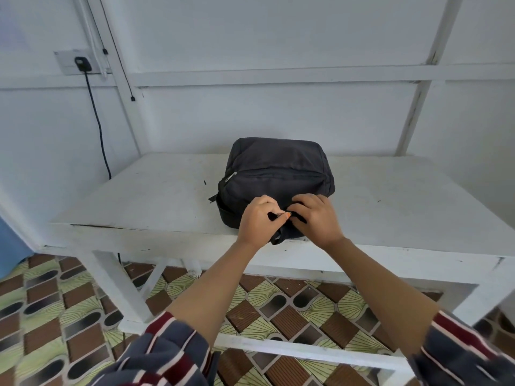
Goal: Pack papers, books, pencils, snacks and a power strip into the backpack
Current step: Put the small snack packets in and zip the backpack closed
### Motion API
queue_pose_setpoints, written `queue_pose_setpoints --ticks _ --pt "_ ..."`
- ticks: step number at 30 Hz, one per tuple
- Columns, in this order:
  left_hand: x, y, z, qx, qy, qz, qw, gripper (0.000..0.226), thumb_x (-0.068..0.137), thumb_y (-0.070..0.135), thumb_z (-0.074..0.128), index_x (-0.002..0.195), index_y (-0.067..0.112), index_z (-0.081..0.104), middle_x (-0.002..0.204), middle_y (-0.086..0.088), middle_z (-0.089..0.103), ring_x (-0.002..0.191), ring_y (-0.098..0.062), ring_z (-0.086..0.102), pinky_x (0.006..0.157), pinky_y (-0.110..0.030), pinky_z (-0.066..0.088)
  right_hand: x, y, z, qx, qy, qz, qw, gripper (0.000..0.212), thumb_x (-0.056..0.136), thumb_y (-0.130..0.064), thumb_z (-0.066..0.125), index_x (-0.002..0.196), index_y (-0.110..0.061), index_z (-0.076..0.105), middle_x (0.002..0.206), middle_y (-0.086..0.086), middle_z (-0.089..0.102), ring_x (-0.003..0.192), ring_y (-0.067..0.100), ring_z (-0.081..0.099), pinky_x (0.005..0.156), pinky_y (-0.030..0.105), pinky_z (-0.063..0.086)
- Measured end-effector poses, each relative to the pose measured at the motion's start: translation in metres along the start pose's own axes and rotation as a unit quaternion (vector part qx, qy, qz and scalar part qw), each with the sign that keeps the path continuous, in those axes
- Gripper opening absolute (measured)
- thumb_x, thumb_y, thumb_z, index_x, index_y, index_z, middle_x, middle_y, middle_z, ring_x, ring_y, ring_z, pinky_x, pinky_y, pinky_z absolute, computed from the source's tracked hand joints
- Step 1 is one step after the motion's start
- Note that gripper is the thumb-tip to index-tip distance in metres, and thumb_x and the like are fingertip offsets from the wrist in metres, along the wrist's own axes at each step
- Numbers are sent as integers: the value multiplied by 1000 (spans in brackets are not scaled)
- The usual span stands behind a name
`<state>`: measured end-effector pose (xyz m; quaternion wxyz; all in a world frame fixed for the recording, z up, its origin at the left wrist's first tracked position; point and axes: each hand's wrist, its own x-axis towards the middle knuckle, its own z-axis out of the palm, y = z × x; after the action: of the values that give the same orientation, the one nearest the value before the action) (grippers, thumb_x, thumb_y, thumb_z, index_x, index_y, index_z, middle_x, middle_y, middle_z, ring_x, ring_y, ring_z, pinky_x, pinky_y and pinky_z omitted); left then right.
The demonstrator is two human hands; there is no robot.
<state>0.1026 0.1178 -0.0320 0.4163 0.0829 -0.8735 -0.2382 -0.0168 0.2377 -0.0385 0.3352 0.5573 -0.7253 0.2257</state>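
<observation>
A black backpack (276, 168) lies flat on the white table (156, 201), its top end toward me at the near edge. A front pocket zipper runs across it, with the silver pull at its left end. My left hand (257, 221) has its fingers curled at the bag's near end and pinches something small there, apparently a zipper pull. My right hand (315, 218) grips the bag's fabric right beside it, fingers curled. The two hands almost touch. The black carry loop hangs between my wrists. No papers, books, pencils, snacks or power strip show.
A black cable (97, 121) drops from a plug in the wall socket (82, 64) at the left, behind the table. White panelled walls close in the back. Patterned floor tiles (55, 302) lie under the table's white frame.
</observation>
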Motion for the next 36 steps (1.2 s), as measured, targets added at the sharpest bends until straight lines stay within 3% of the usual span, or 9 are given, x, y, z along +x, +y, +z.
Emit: queue_pose_setpoints --ticks 4,7,12,19,22,26,30,34,36 --pt "-2 -4 -5 5 -25 5 1000 13 73 17 77 70 6 72 88 -7 62 87 -17 53 76 -19 41 -7 0 -2 -20 6 -5 1000 19 80 -25 57 80 -12 71 89 4 69 80 23 66 74 28 34" --pt "-3 -14 -11 5 -11 -17 1000 12 71 17 79 70 7 73 96 -8 59 97 -13 45 87 -5 29 -10 -2 -4 -12 9 8 1000 10 76 -20 65 78 -12 70 87 3 70 79 22 66 73 29 35" --pt "-4 -32 -27 19 -39 -39 998 12 72 16 79 72 6 73 99 -7 58 99 -13 44 88 -14 31 -10 -2 -5 2 -1 8 1000 6 72 -17 67 72 -12 69 84 4 70 76 22 67 75 27 33" --pt "10 -38 -46 24 -69 -62 995 13 72 16 79 75 6 73 98 -6 59 95 -11 46 84 -3 28 0 0 -14 16 -53 7 998 10 65 -14 76 71 -11 68 84 3 69 77 24 66 74 30 36" --pt "7 -39 -48 25 -78 -71 994 15 72 17 79 75 4 72 101 -7 58 97 -12 45 84 -2 27 3 -3 -16 13 -73 14 997 17 68 -23 73 79 -12 66 92 4 65 84 25 63 76 33 39" --pt "9 -35 -47 17 -91 -69 993 13 73 17 79 73 6 72 103 -5 56 100 -11 45 84 -1 27 15 -21 -11 -17 -85 -36 996 41 66 -45 67 96 -16 68 97 4 63 84 23 60 74 32 43" --pt "10 -38 -51 17 -98 -62 993 11 74 15 78 72 7 71 105 -6 55 102 -12 44 87 -2 27 32 -36 -2 -30 -87 -50 995 17 69 -30 69 69 -13 66 76 2 58 66 22 56 67 30 31" --pt "7 -51 -58 -2 -97 -71 993 11 73 13 78 71 5 71 107 0 49 105 -11 42 91 -3 24 31 -37 0 0 -73 -63 995 24 71 -30 50 56 -11 56 63 1 52 57 21 50 65 28 25" --pt "8 -61 -63 -10 -88 -94 992 10 73 13 78 72 5 71 109 0 47 108 -11 40 96 -14 27 30 -37 -2 31 -88 -59 994 24 68 -30 49 53 -11 54 60 1 51 55 20 48 65 27 25"
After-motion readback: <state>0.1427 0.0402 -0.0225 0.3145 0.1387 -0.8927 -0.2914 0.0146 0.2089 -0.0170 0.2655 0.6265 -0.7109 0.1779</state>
